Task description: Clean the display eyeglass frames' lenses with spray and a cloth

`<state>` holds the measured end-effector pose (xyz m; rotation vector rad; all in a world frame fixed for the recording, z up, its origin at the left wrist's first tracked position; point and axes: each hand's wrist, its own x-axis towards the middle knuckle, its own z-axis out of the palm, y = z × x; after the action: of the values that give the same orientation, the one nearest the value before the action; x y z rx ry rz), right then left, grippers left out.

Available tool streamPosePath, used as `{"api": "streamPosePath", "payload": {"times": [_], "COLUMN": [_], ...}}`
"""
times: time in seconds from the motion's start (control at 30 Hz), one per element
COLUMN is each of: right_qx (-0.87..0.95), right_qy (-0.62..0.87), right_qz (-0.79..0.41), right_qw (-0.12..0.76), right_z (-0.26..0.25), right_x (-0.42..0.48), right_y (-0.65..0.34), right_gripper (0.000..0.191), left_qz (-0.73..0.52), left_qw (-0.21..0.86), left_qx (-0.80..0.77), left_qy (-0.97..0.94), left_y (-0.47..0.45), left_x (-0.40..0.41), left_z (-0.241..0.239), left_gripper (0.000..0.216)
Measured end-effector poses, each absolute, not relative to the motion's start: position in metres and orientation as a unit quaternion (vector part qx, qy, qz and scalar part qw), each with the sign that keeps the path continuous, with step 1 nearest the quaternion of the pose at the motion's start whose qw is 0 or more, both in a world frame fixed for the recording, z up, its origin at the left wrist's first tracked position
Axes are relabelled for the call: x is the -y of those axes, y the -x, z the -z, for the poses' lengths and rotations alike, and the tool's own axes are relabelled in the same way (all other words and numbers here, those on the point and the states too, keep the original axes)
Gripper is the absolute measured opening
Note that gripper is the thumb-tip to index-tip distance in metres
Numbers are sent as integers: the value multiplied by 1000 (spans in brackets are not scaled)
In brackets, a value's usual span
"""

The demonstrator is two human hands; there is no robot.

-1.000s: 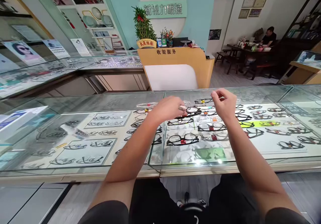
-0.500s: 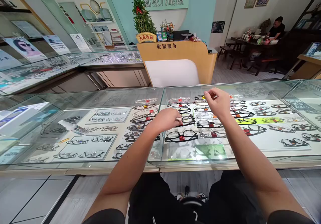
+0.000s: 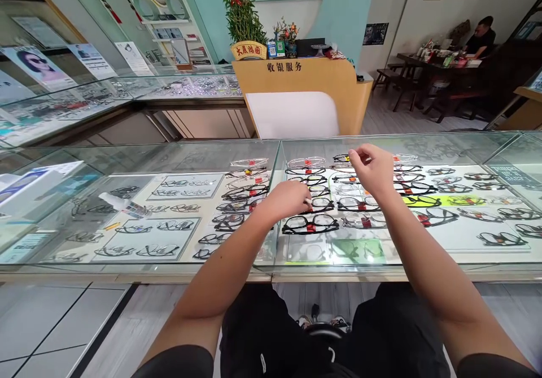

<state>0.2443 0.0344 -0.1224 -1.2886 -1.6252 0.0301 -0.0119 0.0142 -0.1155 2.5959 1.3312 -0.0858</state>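
Note:
I sit at a glass display counter (image 3: pixel 169 157) full of eyeglass frames. My left hand (image 3: pixel 288 199) rests low over the glass with its fingers curled around a small white object whose tip shows at the fingertips. My right hand (image 3: pixel 372 169) is raised a little above the glass, thumb and forefinger pinched together; I cannot make out anything in the pinch. Under the glass between my hands lie black-rimmed glasses (image 3: pixel 309 224) with red tags, among several rows of other frames.
A wooden cashier desk (image 3: pixel 305 84) with a potted plant (image 3: pixel 241 22) stands beyond the counter. Another glass case (image 3: pixel 84 104) runs along the left. A person sits at a dark table (image 3: pixel 432 67) at the far right. A white box (image 3: pixel 38 177) lies at left.
My left hand has dropped lower and nearer to me over the glass. The right hand kept its pinch and barely moved. The view tilted down slightly.

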Motion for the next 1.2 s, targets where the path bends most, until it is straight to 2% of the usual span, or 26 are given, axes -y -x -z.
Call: {"api": "streamPosePath", "payload": {"times": [0.33, 0.63, 0.83, 0.93, 1.03, 1.1, 1.2], "right_qx": [679, 685, 689, 677, 674, 680, 680], "right_qy": [531, 535, 520, 520, 518, 497, 429], "right_qz": [-17, -17, -8, 23, 18, -60, -269], "right_qw": [506, 494, 506, 520, 526, 535, 529], "right_z": [123, 122, 122, 122, 121, 120, 121], "right_x": [-33, -32, -32, -33, -33, -31, -24], "right_y": [-243, -239, -241, -244, -243, -238, -224], "right_gripper": [30, 30, 32, 33, 34, 31, 28], "left_qz": [-64, -44, -59, -154, -326, -422, -507], "left_qw": [59, 48, 62, 110, 221, 290, 362], "left_qx": [-514, -509, -483, -478, -472, -450, -400], "left_qy": [-853, -859, -872, -858, -789, -731, -672], "left_y": [18, 13, 19, 23, 24, 22, 15], "left_x": [-28, -40, -41, -37, -34, -33, -32], "left_z": [118, 136, 128, 116, 107, 105, 106], "left_gripper": [26, 24, 25, 26, 27, 32, 36]}}
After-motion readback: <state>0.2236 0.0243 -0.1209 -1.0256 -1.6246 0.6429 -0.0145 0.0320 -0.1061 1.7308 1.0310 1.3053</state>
